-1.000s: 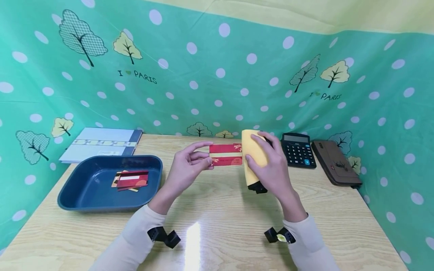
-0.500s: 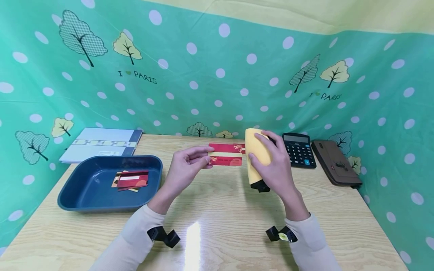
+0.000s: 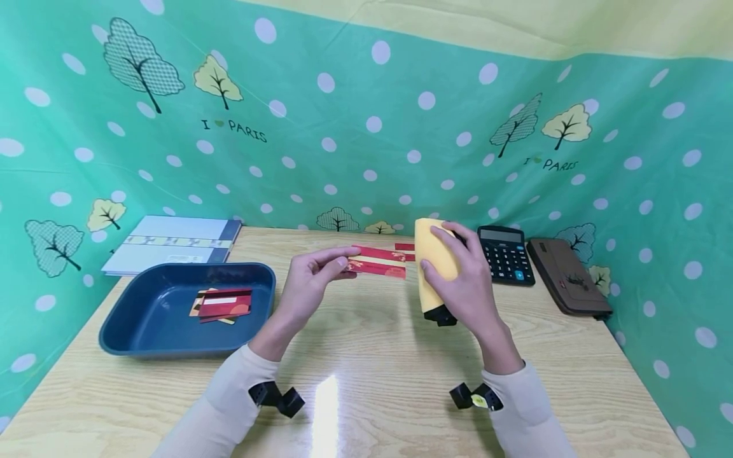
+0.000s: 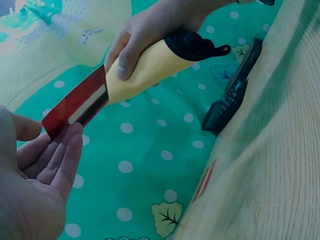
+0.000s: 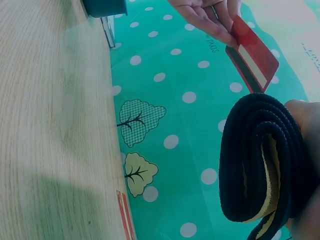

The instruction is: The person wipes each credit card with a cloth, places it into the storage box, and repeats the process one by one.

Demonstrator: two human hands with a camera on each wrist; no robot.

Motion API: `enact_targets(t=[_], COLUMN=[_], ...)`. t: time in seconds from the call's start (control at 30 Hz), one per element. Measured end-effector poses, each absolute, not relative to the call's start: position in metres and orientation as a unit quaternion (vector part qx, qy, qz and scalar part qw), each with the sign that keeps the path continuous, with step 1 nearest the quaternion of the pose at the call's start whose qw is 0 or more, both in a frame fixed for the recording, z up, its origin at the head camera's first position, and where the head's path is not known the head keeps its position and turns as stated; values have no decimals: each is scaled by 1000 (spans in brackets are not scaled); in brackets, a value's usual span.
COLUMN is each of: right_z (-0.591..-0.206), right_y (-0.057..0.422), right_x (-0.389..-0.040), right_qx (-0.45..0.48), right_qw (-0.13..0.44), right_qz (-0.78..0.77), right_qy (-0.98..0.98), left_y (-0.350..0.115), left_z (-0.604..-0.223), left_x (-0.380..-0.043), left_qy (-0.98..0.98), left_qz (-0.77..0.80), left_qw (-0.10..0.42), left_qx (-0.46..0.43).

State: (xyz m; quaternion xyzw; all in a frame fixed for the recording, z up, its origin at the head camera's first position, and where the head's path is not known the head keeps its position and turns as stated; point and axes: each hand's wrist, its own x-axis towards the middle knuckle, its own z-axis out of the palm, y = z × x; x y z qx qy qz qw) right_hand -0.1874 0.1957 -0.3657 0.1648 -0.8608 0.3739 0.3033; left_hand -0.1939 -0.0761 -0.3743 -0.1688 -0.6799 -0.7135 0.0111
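Observation:
My left hand [image 3: 312, 280] pinches a red bank card [image 3: 378, 261] with a gold band by its left end. The card is held up, its face toward the head camera. Its back, with a dark stripe and a white strip, shows in the left wrist view. My right hand [image 3: 460, 280] grips a folded yellow cloth [image 3: 432, 267] with black edging, held upright just right of the card. In the right wrist view, the cloth's black rolled end [image 5: 250, 160] shows its layers. Behind, a second red card [image 3: 404, 247] lies on the table, partly hidden by the cloth.
At the left stands a dark blue basin [image 3: 132, 324] with several cards [image 3: 225, 302] inside. A light blue book [image 3: 172, 238] lies behind it. A black calculator [image 3: 504, 254] and a brown zipped pouch [image 3: 567, 273] lie at the right, before a green curtain [image 3: 366, 114].
The card in my left hand has drawn slightly left and tilted, apart from the cloth in the head view. More of the second card behind now shows. My right hand shifted slightly right.

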Motion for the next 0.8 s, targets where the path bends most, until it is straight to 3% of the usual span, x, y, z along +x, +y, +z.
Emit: enact_targets(t=[0.63, 0.8], right_z=[-367, -367], right_y=[197, 197], right_x=[-188, -187], right_qx=[168, 168], right_qw=[303, 302], right_qz=[376, 379], right_qy=[-859, -859], left_y=[-75, -77], left_z=[-379, -377], left_x=[-198, -197], left_qy=[-653, -675], left_qz=[-743, -729], left_qw=[47, 67], left_qx=[-139, -94])
